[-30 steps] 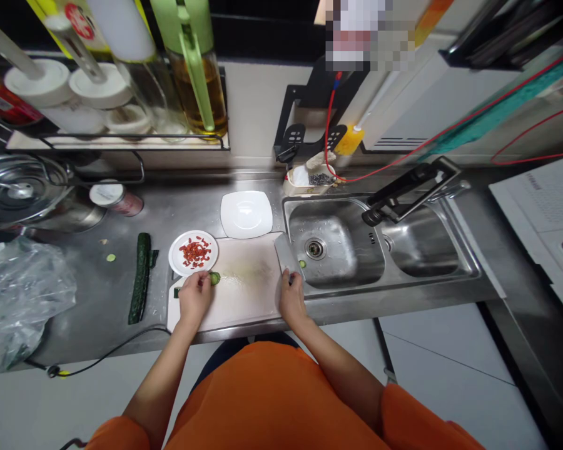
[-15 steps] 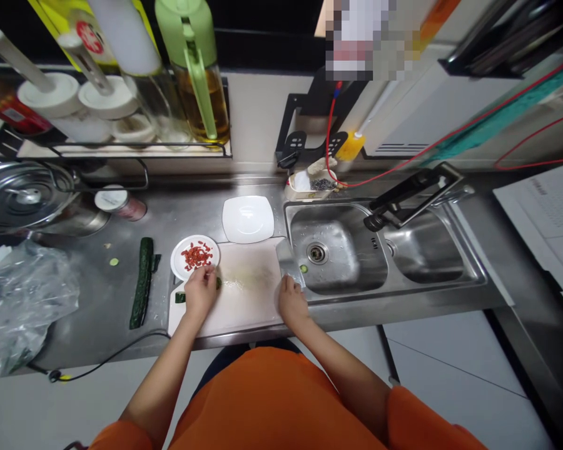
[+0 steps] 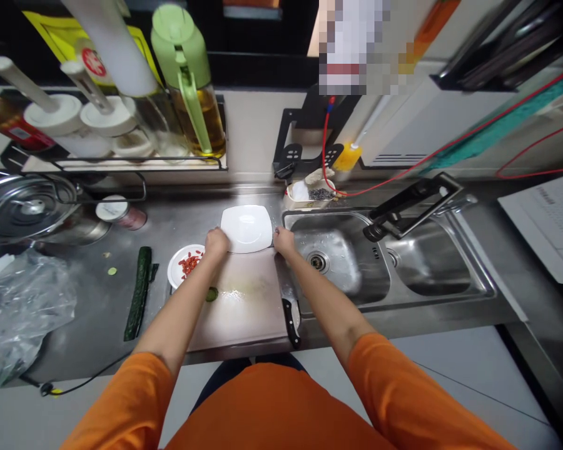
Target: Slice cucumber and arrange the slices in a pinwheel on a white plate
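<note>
The plate point(image 3: 247, 229) is white and glossy, squarish with rounded corners and gently bowed sides. It sits face up, a little above and left of the middle of the frame, its sides roughly in line with the frame's edges. A bright reflection shines in its shallow centre. Its lower left corner is partly hidden. Whether it is slightly raised cannot be told.

Steel counter point(image 3: 173, 212); on it, cutting board point(image 3: 253, 312); green cucumber point(image 3: 137, 294); plastic bag point(image 3: 32, 312); lidded canister point(image 3: 122, 214)

Orange top point(image 3: 267, 409), dark trousers point(image 3: 217, 379)
</note>
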{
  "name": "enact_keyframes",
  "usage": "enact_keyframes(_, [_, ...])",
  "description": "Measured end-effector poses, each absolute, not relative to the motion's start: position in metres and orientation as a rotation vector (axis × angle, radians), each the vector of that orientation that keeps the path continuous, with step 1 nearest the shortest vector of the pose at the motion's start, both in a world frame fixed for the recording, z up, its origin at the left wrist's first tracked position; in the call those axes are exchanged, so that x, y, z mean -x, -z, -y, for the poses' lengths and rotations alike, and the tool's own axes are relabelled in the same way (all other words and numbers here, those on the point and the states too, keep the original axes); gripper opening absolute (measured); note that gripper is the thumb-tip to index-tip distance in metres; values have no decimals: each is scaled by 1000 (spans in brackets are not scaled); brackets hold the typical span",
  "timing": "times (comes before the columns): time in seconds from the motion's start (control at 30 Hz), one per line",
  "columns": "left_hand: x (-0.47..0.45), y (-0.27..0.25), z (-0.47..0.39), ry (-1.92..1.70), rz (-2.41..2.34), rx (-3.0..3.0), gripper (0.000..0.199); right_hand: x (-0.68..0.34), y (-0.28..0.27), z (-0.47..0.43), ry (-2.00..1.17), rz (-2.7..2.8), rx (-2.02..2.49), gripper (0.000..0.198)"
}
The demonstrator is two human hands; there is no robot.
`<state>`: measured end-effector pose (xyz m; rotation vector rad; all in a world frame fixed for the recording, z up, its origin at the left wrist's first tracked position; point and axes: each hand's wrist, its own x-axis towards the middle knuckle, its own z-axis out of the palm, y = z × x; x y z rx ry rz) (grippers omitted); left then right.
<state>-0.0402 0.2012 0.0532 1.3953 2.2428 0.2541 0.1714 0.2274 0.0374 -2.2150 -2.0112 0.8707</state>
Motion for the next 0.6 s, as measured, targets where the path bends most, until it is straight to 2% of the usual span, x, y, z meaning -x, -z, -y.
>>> enact_keyframes(0.1, [40,-49,-208,-130,-2258,-1384,18,-166,-26,-237,-900,1981,2188,33])
enact_keyframes(0.3, [42,-51,-206,-41,-2263,-1388,28,-163,-20,-239,-922,1949,2187,31])
enact_keyframes(0.6, [40,-72,-153,-201,-2262,-1594,27,-179,-45,-196,-898,1982,2074,26])
